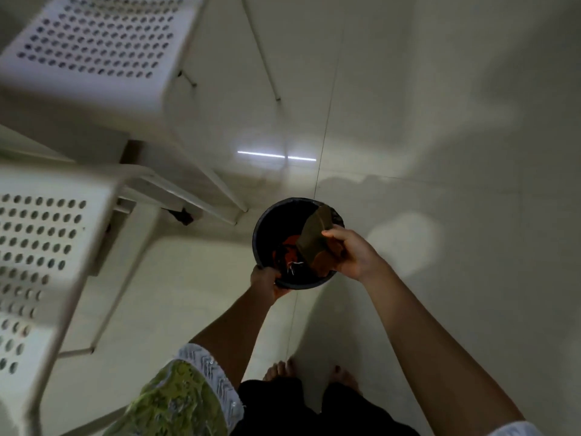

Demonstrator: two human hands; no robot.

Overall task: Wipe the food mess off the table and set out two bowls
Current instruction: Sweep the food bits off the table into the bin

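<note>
A round black bin (264,228) stands on the pale tiled floor below me, with orange-red scraps and a few pale strands inside. My left hand (267,283) grips the bin's near rim. My right hand (352,254) holds a folded brown-green cloth (314,240) tilted over the bin's opening. No table top or bowls are in view.
Two white plastic chairs with perforated seats stand to my left, one far (94,42) and one near (34,253), their legs reaching toward the bin. My bare feet (283,369) are on the floor just behind the bin. Open tiled floor (440,121) lies to the right.
</note>
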